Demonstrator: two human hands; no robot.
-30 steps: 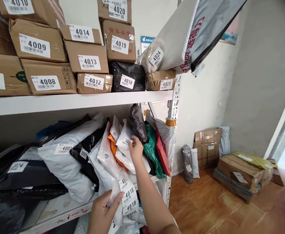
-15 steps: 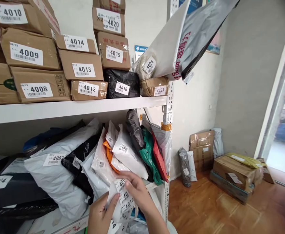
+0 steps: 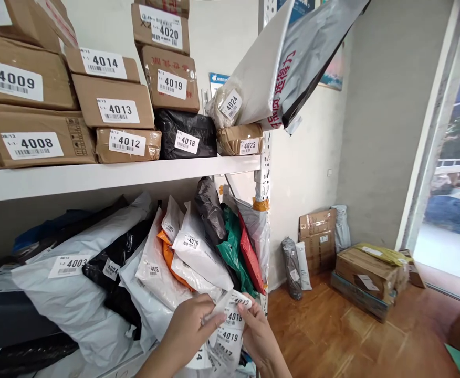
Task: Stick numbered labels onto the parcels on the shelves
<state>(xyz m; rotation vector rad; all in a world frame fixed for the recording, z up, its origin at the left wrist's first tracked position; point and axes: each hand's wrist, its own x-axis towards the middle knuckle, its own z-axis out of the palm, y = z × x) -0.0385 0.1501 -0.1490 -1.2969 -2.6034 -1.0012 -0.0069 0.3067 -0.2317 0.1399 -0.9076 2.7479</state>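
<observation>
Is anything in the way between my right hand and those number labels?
Nothing visible is: your right hand touches the labels near their top end, and your left hand holds them from the opposite side.

The label strip (image 3: 229, 338) is showing black numbers and bars on white. A green bag (image 3: 232, 249), a red bag (image 3: 251, 257) and an orange bag (image 3: 169, 260) are shining; the floor (image 3: 304, 336) is glowing orange-brown with paler lines.

Open room right of the right hand (image 3: 262, 333) over floor (image 3: 312, 336), mailers (image 3: 208, 263) (packed close) blocking the way ahead, upper shelf (image 3: 135, 176) above them
</observation>
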